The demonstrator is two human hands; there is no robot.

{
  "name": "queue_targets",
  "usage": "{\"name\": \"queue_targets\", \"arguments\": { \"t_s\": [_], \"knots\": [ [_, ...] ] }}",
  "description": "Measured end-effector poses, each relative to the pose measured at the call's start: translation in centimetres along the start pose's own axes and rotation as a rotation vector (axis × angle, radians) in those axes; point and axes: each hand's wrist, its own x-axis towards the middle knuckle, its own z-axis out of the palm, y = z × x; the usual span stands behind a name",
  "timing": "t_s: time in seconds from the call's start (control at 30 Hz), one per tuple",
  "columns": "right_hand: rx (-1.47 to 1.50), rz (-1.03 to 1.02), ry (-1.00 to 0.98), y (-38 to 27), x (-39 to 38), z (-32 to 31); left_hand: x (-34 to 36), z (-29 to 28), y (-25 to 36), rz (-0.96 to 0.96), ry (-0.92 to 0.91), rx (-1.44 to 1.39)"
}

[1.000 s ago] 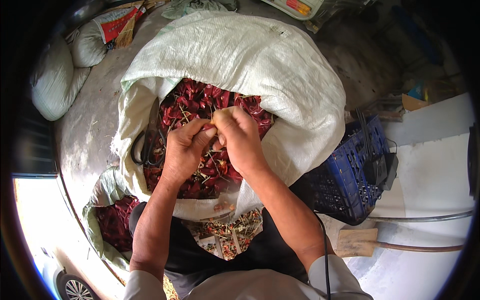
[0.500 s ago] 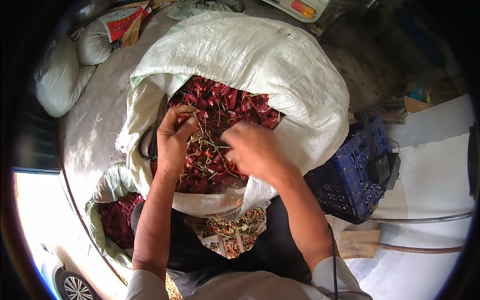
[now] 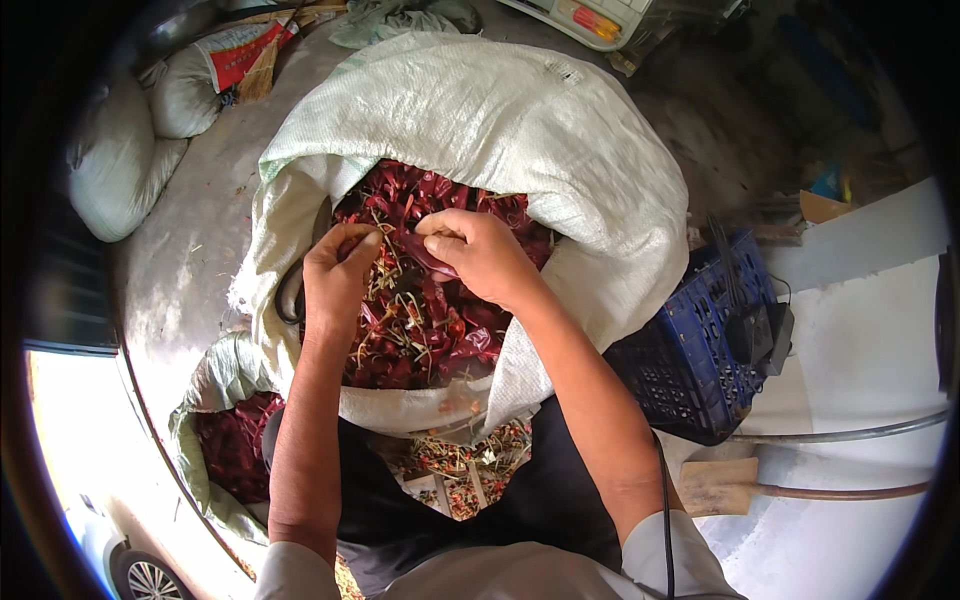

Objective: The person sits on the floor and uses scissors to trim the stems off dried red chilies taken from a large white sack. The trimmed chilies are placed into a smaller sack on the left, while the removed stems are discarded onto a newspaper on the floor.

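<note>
Above the mouth of the white woven sack (image 3: 450, 105), the right hand (image 3: 492, 262), blurred half a second earlier, now pinched a dried red chilli (image 3: 432, 258), apparently a fresh pod. The left hand (image 3: 333, 285) had fingertips together; whether they gripped anything wasn't clear.

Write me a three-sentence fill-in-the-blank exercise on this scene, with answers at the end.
The right hand holds a chili coloured dark ____.
The large white sack has a plastic crate on its ____ side.
A smaller open sack sits at the picture's lower ____.
Missing words: red; right; left.
</note>
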Motion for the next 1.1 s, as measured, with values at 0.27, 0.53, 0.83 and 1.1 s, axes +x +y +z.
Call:
{"name": "queue_targets", "arguments": {
  "t_s": [0.27, 0.53, 0.83, 1.1],
  "knots": [
    [0.083, -0.059, 0.050, 1.9, 0.6, 1.7, -0.3, 0.8, -0.2, -0.110, -0.089, 0.017],
    [-0.503, -0.079, 0.073, -0.9, -1.0, 1.1, 1.8, -1.1, -0.6, -0.173, -0.012, -0.480],
    [-1.077, -0.040, -0.092, 1.8, -2.6, 2.6, 2.1, -0.6, 0.0, -0.127, 0.033, -0.705],
    [-0.660, -0.046, -0.023, 0.9, -1.9, 2.0, 2.2, -1.7, -0.2, -0.094, 0.021, -0.604]
  ]
}}
